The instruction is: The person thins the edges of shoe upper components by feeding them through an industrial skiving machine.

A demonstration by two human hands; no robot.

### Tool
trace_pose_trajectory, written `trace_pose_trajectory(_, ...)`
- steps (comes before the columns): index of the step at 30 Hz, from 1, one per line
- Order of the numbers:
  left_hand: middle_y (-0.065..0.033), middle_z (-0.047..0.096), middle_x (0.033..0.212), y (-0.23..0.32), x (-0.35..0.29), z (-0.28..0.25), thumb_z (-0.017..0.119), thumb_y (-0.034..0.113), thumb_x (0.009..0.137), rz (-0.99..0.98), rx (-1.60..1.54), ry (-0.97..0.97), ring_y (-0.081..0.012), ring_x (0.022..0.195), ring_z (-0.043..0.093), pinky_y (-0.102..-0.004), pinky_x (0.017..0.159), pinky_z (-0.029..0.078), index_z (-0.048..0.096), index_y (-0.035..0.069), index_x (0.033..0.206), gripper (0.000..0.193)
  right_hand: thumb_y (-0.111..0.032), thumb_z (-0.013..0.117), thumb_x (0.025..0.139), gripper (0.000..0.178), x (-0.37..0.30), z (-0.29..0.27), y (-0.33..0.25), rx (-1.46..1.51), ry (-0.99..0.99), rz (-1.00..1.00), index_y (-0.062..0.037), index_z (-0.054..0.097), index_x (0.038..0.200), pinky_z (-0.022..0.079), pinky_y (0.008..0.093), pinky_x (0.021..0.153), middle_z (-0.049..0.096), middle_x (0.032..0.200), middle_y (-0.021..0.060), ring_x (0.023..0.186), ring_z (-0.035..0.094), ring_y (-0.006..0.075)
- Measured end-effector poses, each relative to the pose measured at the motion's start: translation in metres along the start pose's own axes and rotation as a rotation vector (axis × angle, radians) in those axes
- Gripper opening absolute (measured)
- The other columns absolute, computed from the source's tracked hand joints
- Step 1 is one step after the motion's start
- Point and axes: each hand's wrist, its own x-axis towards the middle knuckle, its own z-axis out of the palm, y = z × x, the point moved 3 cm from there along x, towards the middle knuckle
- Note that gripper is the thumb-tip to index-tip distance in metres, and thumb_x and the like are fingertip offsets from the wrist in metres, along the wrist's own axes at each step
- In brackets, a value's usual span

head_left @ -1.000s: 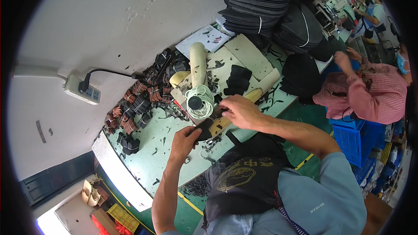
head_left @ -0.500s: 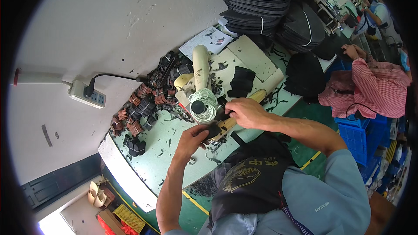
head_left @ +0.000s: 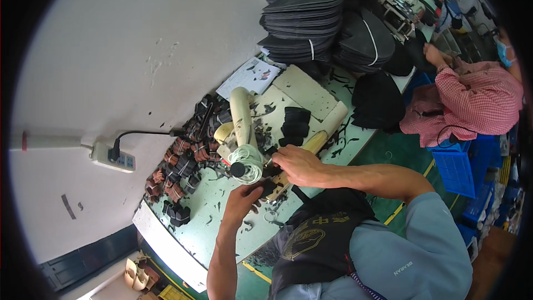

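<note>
My left hand [head_left: 240, 204] is closed on a small flat black piece [head_left: 268, 189] at the front of a cream bench machine [head_left: 241, 112]. Its thumb lies along the piece's edge. My right hand [head_left: 298, 164] is at the machine's right side, fingers pinched together beside a dark part; what they hold, if anything, is hidden. A coil of white bands [head_left: 252, 159] hangs around the black knob [head_left: 238, 169] on the machine's arm, between my hands. Small black pieces [head_left: 295, 123] lie overlapping on the machine's flat top behind my right hand.
Bundles of brown and black pieces [head_left: 183, 161] crowd the table's left side among scraps. A printed sheet [head_left: 248, 77] lies behind the machine. Tall stacks of black sheets [head_left: 302, 8] stand at the back. A socket strip [head_left: 112, 158] is on the wall. Someone in red checks [head_left: 472, 100] works at right.
The whole view has shifted, so the table sits lower and further left. Both hands stay at the machine, with the black piece still in my left; only small finger shifts show.
</note>
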Motion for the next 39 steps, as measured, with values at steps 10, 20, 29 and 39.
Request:
trace_pose_trajectory(10,0.0015,0.057,0.062,0.001,0.001,-0.006,0.069,0.024,0.085,-0.057,0.141,0.138,-0.0051,0.051,0.046,-0.0231,0.047,0.035,0.069,0.000,0.096,0.027,-0.003,0.060,0.081,0.012,-0.003,-0.008,0.014,0.182,-0.061,0.036,-0.0027,0.062,0.093,0.047,0.0414,0.076,0.060,0.092,0.0124,0.086,0.060,0.0320)
trace_pose_trajectory(20,0.0008,0.057,0.062,0.010,0.006,0.001,0.068,0.023,0.086,0.004,0.209,0.150,-0.0051,0.050,0.047,-0.0237,0.044,0.035,0.069,-0.001,0.096,0.026,-0.002,0.060,0.080,0.015,0.002,-0.008,0.001,0.141,-0.144,-0.020,-0.0031,0.061,0.095,0.046,0.0414,0.081,0.058,0.096,0.0121,0.092,0.058,0.0320)
trace_pose_trajectory(29,-0.0033,0.061,0.065,-0.008,0.005,-0.008,0.068,0.024,0.085,-0.007,0.047,0.098,-0.0072,0.050,0.052,-0.0235,0.042,0.038,0.070,0.000,0.097,0.027,-0.002,0.060,0.080,0.015,-0.001,-0.008,0.007,0.145,-0.152,0.088,-0.0028,0.063,0.095,0.046,0.0422,0.080,0.060,0.091,0.0133,0.091,0.059,0.0324)
trace_pose_trajectory(39,-0.0001,0.055,0.059,-0.002,0.003,-0.003,0.066,0.019,0.087,0.054,-0.058,0.083,-0.0055,0.045,0.045,-0.0224,0.039,0.033,0.068,-0.001,0.101,0.024,-0.003,0.060,0.080,0.018,0.006,-0.005,0.003,0.234,-0.098,0.090,-0.0015,0.062,0.098,0.046,0.0417,0.082,0.060,0.097,0.0147,0.094,0.059,0.0330)
